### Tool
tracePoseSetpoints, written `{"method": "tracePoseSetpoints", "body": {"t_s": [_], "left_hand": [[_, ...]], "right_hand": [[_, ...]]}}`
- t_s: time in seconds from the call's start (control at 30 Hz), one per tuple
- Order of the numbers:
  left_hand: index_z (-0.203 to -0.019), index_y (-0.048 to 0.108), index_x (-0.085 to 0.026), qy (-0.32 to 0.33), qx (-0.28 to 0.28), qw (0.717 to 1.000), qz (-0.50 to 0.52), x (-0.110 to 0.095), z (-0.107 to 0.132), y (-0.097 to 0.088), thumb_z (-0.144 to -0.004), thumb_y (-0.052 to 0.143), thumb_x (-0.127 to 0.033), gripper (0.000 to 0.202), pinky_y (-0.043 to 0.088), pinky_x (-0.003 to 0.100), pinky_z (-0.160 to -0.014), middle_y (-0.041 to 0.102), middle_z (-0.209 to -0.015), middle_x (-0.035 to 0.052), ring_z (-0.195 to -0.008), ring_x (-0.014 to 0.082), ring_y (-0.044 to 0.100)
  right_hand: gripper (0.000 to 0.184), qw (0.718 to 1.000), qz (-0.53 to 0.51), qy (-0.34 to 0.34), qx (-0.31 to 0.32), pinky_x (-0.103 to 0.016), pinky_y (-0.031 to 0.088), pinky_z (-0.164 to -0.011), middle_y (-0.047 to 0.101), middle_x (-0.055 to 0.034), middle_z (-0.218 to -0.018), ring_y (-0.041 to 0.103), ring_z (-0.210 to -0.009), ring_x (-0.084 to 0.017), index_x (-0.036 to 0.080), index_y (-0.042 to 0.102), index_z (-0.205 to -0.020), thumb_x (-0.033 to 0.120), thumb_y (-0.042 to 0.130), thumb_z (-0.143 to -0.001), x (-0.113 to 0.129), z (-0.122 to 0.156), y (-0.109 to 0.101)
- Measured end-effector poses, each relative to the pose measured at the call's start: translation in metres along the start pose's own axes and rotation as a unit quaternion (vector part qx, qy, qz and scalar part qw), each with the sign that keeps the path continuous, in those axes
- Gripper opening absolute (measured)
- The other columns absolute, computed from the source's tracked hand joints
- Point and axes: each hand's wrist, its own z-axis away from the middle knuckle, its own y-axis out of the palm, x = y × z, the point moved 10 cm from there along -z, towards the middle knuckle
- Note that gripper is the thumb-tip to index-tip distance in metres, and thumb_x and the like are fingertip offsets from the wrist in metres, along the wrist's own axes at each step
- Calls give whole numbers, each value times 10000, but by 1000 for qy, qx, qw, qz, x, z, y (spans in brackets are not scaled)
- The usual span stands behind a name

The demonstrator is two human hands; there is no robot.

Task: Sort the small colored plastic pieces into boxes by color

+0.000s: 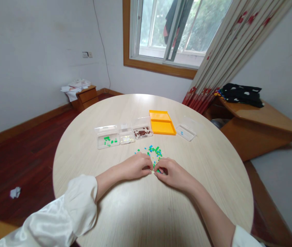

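Note:
My left hand [139,165] and my right hand [171,171] meet over the round table [146,212], fingertips nearly touching. Both are closed in a pinch. A tiny pale piece shows between the fingertips, too small to name, and I cannot tell which hand grips it. Just beyond the fingers lies a loose scatter of small green, blue and yellow building bricks [156,150]. Some green and blue pieces sit right by my right fingertips, partly hidden under that hand.
Behind the scatter stand open clear boxes: one with green bricks [98,145], one with pale yellow pieces [121,140], one with brown pieces [151,133]. Right of them are an open orange case [163,127] and a clear box [190,137] holding a few blue pieces.

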Motion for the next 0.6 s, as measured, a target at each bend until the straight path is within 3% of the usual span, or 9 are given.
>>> {"method": "tracePoseSetpoints", "body": {"t_s": [0.6], "left_hand": [[-761,651,-126,-34,7,999,-6,14,1,2,-742,539,-77,124,391,220,-682,642,-731,34,-706,130,544]], "right_hand": [[128,1000,-1,-9,-28,-235,369,-645,542,14,-626,479,-628,-115,173,637,-717,100,542,-763,3,-2,1]]}}
